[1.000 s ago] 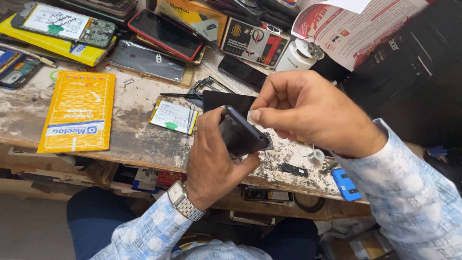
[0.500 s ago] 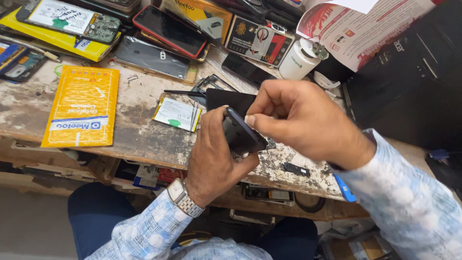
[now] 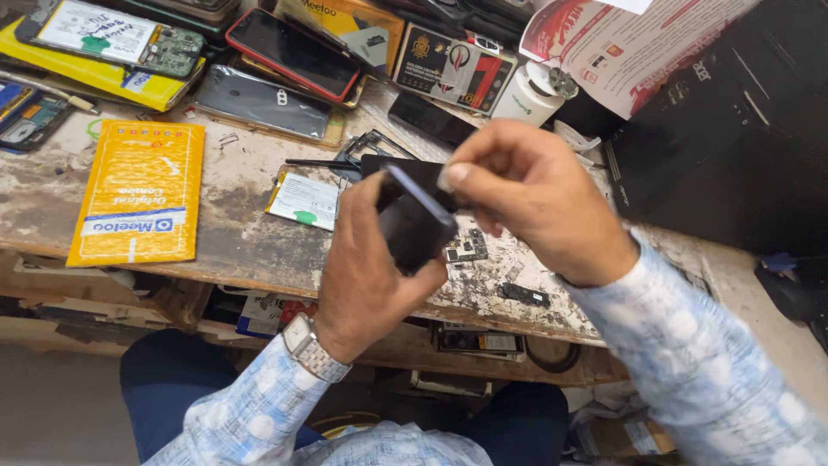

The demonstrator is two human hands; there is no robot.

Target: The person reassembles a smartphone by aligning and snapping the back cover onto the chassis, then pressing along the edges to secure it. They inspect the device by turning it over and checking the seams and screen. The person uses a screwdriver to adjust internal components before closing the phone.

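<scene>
Left hand (image 3: 366, 276) clamps dark phone (image 3: 414, 220) steadily above desk (image 3: 233, 242) while right hand (image 3: 535, 203), fingertips pinched at its top edge, should work gently.

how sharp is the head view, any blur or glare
Head view: even, soft light with faint shadows; the bench and yellow packet are sharp; the dark phone and right hand are slightly motion-blurred; mild glare on the grey phone back; edges bend a little from the wide lens.
</scene>
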